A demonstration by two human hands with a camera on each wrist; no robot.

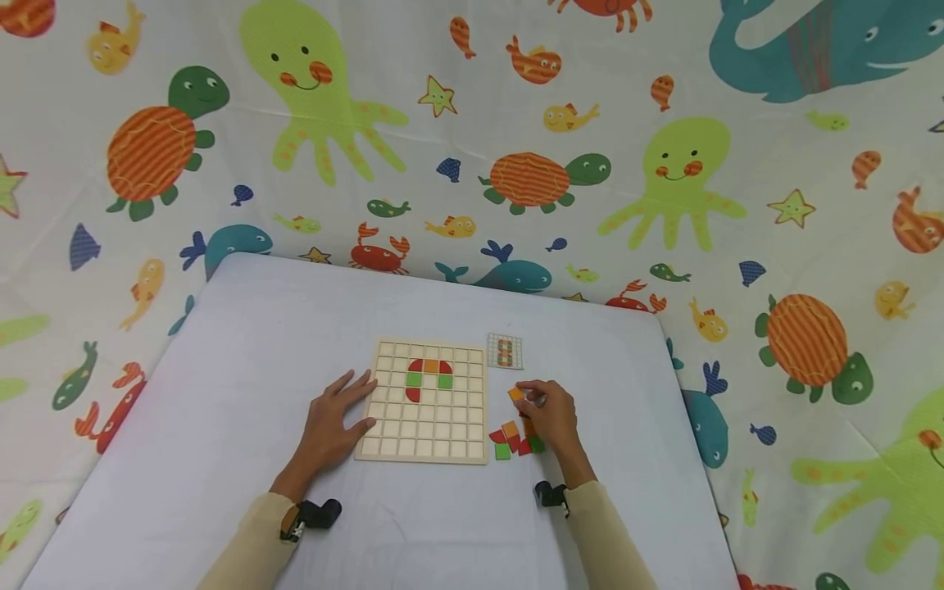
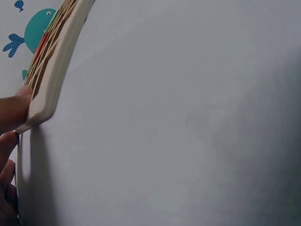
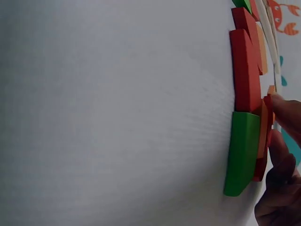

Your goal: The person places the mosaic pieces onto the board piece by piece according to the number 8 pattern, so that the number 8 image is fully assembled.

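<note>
A wooden grid board (image 1: 424,453) lies on the table with red quarter-round (image 1: 413,395), green square (image 1: 445,381) and orange square pieces in its upper cells. My left hand (image 1: 329,422), fingers spread, rests at the board's left edge; its thumb (image 2: 16,110) touches the rim in the left wrist view. To the right of the board, my right hand (image 1: 551,416) pinches an orange square tile (image 1: 515,394) between thumb and fingers. Below that hand lie loose pieces, including a green block (image 3: 242,153) and a red block (image 3: 245,70).
A small pattern card (image 1: 505,351) with a printed grid lies beyond the board's upper right corner. The white table (image 1: 413,524) ends at a backdrop cloth (image 1: 457,131) printed with sea animals. Several loose pieces sit close together beside the board's lower right edge.
</note>
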